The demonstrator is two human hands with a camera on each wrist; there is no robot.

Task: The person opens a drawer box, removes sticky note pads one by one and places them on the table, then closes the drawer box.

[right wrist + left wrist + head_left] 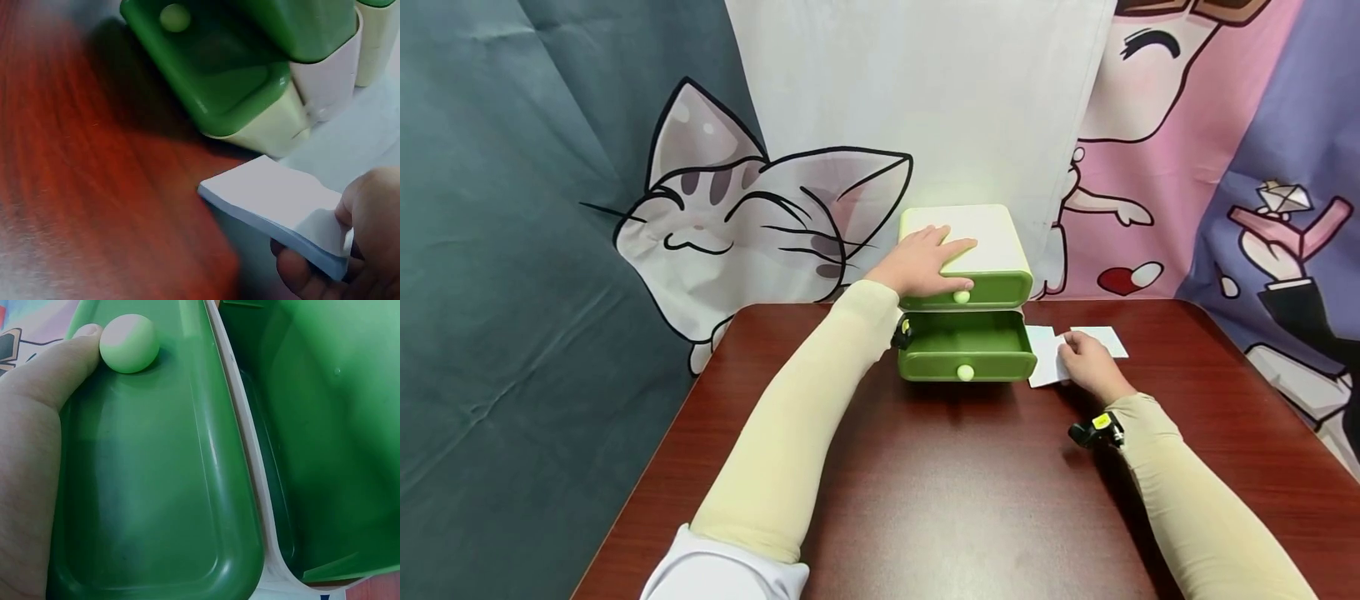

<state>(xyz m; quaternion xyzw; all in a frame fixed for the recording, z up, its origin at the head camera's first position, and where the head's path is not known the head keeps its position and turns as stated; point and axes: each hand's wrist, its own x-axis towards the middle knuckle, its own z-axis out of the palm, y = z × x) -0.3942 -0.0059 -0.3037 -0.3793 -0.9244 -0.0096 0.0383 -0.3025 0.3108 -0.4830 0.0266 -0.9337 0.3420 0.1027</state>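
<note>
A small two-drawer cabinet [966, 242] with a pale top and green drawer fronts stands at the table's back. Its lower drawer [932, 367] is pulled out and shows a bare green inside. My left hand [925, 262] lies spread on the cabinet top, its thumb beside the upper drawer's round knob [129, 344]; that drawer is closed. To the cabinet's right, my right hand [1092, 364] pinches a white stack of paper [275, 197] between thumb and curled fingers, and the stack's near end is clear of the fingers in the right wrist view.
Another white sheet [1105, 339] lies on the dark red table [970, 500], behind my right hand. A printed cloth [985, 100] with cartoon figures hangs behind the table's back edge.
</note>
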